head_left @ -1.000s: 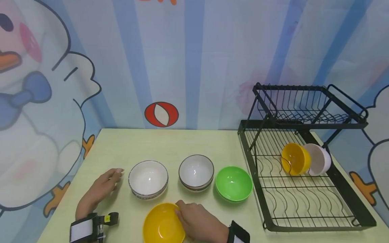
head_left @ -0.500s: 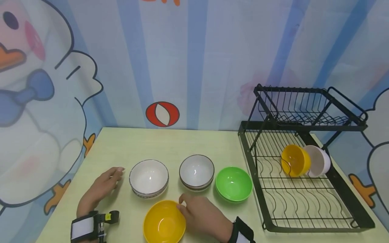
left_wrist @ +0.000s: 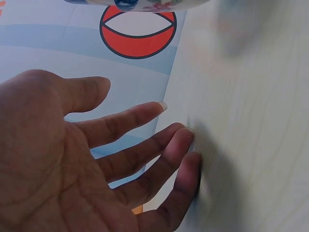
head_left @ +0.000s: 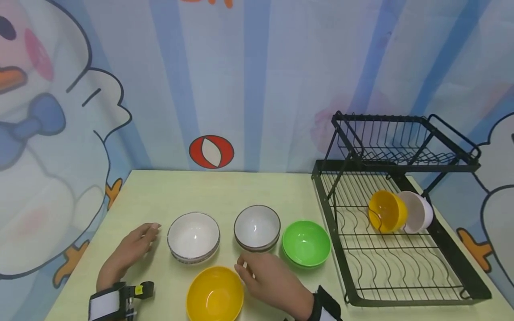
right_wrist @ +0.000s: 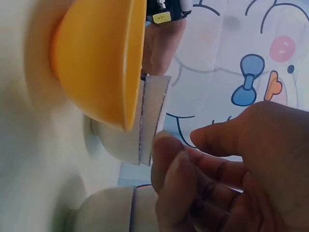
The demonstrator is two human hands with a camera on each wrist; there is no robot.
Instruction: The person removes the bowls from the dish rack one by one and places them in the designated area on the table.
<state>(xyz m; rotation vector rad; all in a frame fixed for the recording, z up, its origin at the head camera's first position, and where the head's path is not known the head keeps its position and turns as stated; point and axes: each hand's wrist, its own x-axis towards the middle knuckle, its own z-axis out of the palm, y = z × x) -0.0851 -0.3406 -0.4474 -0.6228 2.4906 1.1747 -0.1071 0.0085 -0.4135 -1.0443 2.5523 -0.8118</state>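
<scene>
A yellow bowl (head_left: pixel 214 294) stands upright near the front of the table. Just right of its rim hovers my right hand (head_left: pixel 275 281), fingers loosely bent and holding nothing. The right wrist view shows a gap between these fingers and the yellow bowl (right_wrist: pixel 99 58). My left hand (head_left: pixel 130 252) rests at the left, its fingertips at the tabletop in the left wrist view and its fingers relaxed. Beside it is a stack of white bowls (head_left: pixel 193 236) with patterned rims. Another white stack (head_left: pixel 257 227) and a green bowl (head_left: pixel 306 244) stand farther right.
A black two-tier dish rack (head_left: pixel 353 285) occupies the right side of the table. On its lower tier, a yellow bowl (head_left: pixel 386 211) and a white bowl (head_left: pixel 417 211) lean on their sides. Behind the table (head_left: pixel 225 191) hangs a cartoon-printed cloth (head_left: pixel 225 80).
My right hand has let go of the yellow bowl's rim and drawn a little to the right. The left hand has stayed in place.
</scene>
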